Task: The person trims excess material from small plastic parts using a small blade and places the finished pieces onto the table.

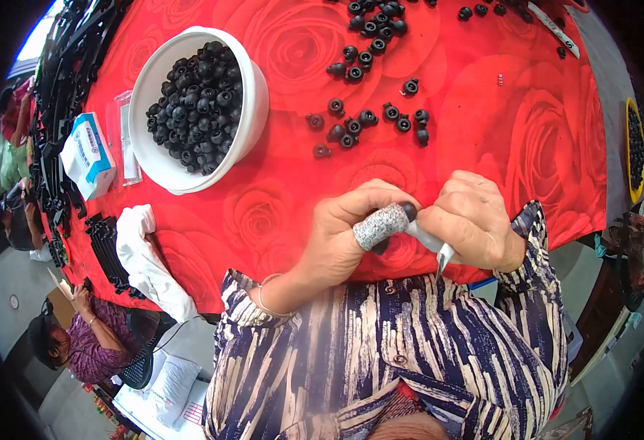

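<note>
Above the near edge of the table, both my hands meet. My left hand [340, 224] is closed, pinching a small round black part [409, 211] between thumb and fingers. A grey speckled wrap [381, 226] covers one of its fingers. Curled into a fist, my right hand [472, 220] grips a small tool with a whitish body and a pointed metallic end [445, 255]; its exact kind is hidden by the fingers. Beyond my hands, similar black parts [353, 126] lie scattered. A white bowl [257, 110] heaped with such parts stands to the left.
The table has a red rose-patterned cloth [293, 44]. Along its left side are a blue-white box [89, 155], a white cloth [149, 264] and piles of long black pieces [69, 73]. A yellow-rimmed container [630, 187] stands far right. Another person [98, 334] works at lower left.
</note>
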Demonstrator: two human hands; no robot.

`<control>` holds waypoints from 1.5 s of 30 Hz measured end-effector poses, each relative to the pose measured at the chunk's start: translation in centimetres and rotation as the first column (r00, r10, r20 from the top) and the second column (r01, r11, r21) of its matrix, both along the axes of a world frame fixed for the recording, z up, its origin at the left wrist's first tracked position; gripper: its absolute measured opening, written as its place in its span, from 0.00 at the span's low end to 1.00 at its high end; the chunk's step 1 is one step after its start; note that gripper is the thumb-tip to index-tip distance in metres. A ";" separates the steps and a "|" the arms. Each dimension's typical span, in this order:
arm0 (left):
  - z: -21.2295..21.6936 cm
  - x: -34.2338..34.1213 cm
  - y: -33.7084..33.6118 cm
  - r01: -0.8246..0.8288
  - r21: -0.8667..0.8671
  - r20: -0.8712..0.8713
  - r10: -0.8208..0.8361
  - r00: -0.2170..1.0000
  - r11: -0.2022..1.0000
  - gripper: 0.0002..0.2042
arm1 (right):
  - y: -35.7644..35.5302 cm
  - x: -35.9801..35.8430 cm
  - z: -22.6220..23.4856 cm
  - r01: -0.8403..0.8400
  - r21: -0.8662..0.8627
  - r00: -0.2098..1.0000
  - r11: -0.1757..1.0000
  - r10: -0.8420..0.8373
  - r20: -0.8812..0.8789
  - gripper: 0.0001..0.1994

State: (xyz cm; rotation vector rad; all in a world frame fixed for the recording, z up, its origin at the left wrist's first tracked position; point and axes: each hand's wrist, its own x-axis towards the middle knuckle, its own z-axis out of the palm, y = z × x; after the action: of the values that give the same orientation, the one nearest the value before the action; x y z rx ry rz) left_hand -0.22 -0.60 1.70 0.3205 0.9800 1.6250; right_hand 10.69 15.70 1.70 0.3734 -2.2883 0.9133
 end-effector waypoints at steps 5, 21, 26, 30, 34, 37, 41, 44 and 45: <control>0.5 -0.5 -0.1 0.033 -0.064 -0.136 -0.041 0.990 0.997 0.09 | 0.0 -0.5 1.0 0.030 -0.267 0.975 0.963 0.030 0.218 0.15; -0.3 -0.3 -0.5 0.027 -0.132 -0.069 -0.037 0.997 0.991 0.12 | 0.7 -0.3 0.7 0.081 -0.269 0.858 0.960 0.070 0.509 0.11; -0.1 -0.4 -0.3 0.036 -0.154 -0.122 -0.055 0.991 0.987 0.11 | 0.4 -0.4 0.4 0.121 -0.285 0.872 0.951 0.036 0.489 0.10; -0.1 -0.2 -0.5 0.036 -0.201 -0.118 -0.061 0.991 0.979 0.11 | 0.8 -0.4 0.3 0.061 -0.255 0.856 0.965 0.081 0.511 0.09; -0.4 0.3 -0.5 0.015 -0.193 0.009 -0.013 1.000 0.981 0.11 | 0.8 -0.6 0.2 0.075 -0.273 0.873 0.959 0.069 0.484 0.10; -0.4 0.4 -0.5 0.001 -0.179 0.056 0.009 0.998 0.984 0.10 | 0.9 -0.6 0.2 0.064 -0.267 0.870 0.961 0.078 0.487 0.10; -0.6 0.3 -0.7 0.012 -0.165 0.136 0.010 0.991 0.986 0.11 | 0.9 -0.6 0.0 0.046 -0.270 0.869 0.962 0.095 0.486 0.10; -0.8 0.1 -0.7 0.029 -0.115 0.138 -0.013 0.990 0.993 0.11 | 1.0 -0.6 -0.1 0.040 -0.278 0.871 0.960 0.103 0.480 0.10; -0.8 0.1 -0.7 0.030 -0.115 0.137 -0.014 0.990 0.993 0.11 | 1.0 -0.6 -0.1 0.036 -0.284 0.871 0.958 0.110 0.479 0.10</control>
State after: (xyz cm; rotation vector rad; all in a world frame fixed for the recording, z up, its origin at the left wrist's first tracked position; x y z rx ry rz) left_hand -0.13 -1.28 0.91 0.1384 0.9595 1.5411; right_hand 10.07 16.70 1.62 0.0560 -2.5464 1.4772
